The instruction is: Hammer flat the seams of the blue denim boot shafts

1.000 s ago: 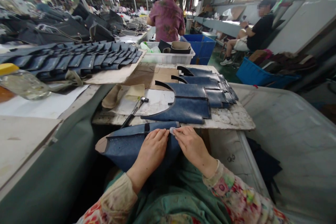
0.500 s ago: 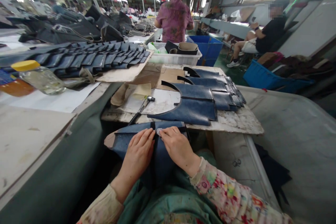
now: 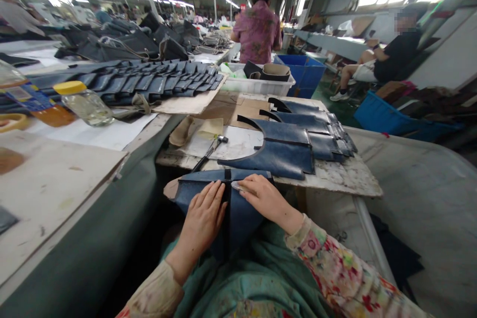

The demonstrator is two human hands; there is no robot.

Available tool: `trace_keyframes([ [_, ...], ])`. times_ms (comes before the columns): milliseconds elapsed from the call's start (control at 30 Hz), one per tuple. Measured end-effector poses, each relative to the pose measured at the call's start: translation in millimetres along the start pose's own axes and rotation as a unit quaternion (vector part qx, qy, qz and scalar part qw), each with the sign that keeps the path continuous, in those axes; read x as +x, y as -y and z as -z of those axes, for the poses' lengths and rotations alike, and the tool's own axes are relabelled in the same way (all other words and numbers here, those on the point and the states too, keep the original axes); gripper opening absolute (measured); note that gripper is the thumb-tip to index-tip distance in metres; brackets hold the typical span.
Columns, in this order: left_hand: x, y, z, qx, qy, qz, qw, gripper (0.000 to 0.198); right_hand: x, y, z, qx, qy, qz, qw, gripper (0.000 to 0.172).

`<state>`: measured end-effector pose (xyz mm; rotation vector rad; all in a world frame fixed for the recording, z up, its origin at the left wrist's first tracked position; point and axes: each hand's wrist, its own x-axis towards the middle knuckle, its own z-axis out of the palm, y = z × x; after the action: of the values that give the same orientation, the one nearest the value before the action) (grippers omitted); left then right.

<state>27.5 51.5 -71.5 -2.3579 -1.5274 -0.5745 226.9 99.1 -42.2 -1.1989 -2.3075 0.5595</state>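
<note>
A dark blue leather piece (image 3: 190, 190) with a black strip down its middle lies across my lap, at the near edge of a small worn board (image 3: 335, 179). My left hand (image 3: 204, 218) rests flat on the piece, fingers stretched out beside the strip. My right hand (image 3: 263, 198) lies on the piece's right half and presses a small pale tool (image 3: 237, 186) against it with the fingertips. Just beyond, a stack of cut blue leather pieces (image 3: 283, 151) lies fanned out on the board, with a small hammer (image 3: 210, 151) to its left.
Left of me runs a long table with rows of dark leather parts (image 3: 149, 82), a yellow-capped jar (image 3: 84, 104) and a bottle (image 3: 26, 97). A white crate (image 3: 257, 84) and blue bins (image 3: 305, 72) stand ahead. One person stands ahead (image 3: 259, 30), another sits at right (image 3: 387, 54). A grey bin wall (image 3: 421, 194) rises on my right.
The leather piece has been opened flatter on my lap and the black strip now shows between my hands. My left hand has slid left of the strip. The view has shifted left.
</note>
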Motion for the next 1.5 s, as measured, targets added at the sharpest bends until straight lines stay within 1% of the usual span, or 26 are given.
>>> trace_keyframes([
  [100, 4.8, 1.8, 0.0, 0.013, -0.008, 0.029, 0.999, 0.038, 6.0, -3.5, 2.4, 0.022, 0.023, 0.003, 0.999, 0.023],
  [167, 6.4, 2.5, 0.1, 0.016, -0.004, 0.039, 0.999, 0.037, 8.2, -3.7, 3.2, 0.012, 0.028, 0.013, 0.999, 0.022],
  [333, 2.9, 3.5, 0.5, 0.013, 0.002, 0.028, 1.0, 0.035, 6.4, -3.5, 2.3, -0.01, 0.032, 0.038, 0.999, 0.024],
  [567, 1.2, 4.1, 0.4, 0.016, -0.004, 0.032, 0.999, 0.033, 3.1, -6.0, 0.1, -0.009, 0.023, 0.029, 0.999, 0.025],
  [667, 6.3, 5.5, 3.8, 0.013, -0.005, 0.051, 0.999, 0.028, 2.6, -5.7, -0.2, -0.001, 0.022, 0.027, 0.999, 0.025],
  [800, 21.5, 8.5, 11.3, 0.0, 0.024, 0.088, 0.996, 0.018, 3.2, -3.5, 2.1, 0.007, 0.028, 0.017, 0.999, 0.027],
  [867, 29.4, 8.5, 13.5, -0.007, 0.036, 0.075, 0.997, 0.017, 4.9, -3.7, 4.3, 0.015, 0.038, 0.009, 0.999, 0.027],
  [933, 34.5, 7.1, 13.1, -0.022, 0.04, 0.043, 0.998, 0.019, 7.6, -5.6, 6.6, 0.032, 0.049, 0.004, 0.998, 0.027],
  [1000, 35.9, 5.7, 10.6, -0.045, 0.042, 0.02, 0.998, 0.022, 11.3, -8.2, 8.6, 0.055, 0.056, 0.004, 0.997, 0.026],
  [1100, 33.4, 6.7, 5.9, -0.077, 0.041, 0.009, 0.996, 0.026, 16.6, -9.5, 10.7, 0.077, 0.069, 0.013, 0.995, 0.025],
  [1167, 31.3, 9.5, 4.0, -0.085, 0.044, -0.004, 0.995, 0.028, 18.4, -6.9, 11.5, 0.059, 0.079, 0.029, 0.995, 0.025],
  [1300, 30.1, 15.5, 3.4, -0.082, 0.055, -0.052, 0.994, 0.029, 16.6, 0.5, 10.7, -0.022, 0.08, 0.062, 0.995, 0.025],
  [1500, 30.6, 18.0, 1.9, -0.063, 0.057, -0.109, 0.99, 0.033, 13.3, 4.3, 4.8, -0.038, 0.052, 0.048, 0.997, 0.025],
])
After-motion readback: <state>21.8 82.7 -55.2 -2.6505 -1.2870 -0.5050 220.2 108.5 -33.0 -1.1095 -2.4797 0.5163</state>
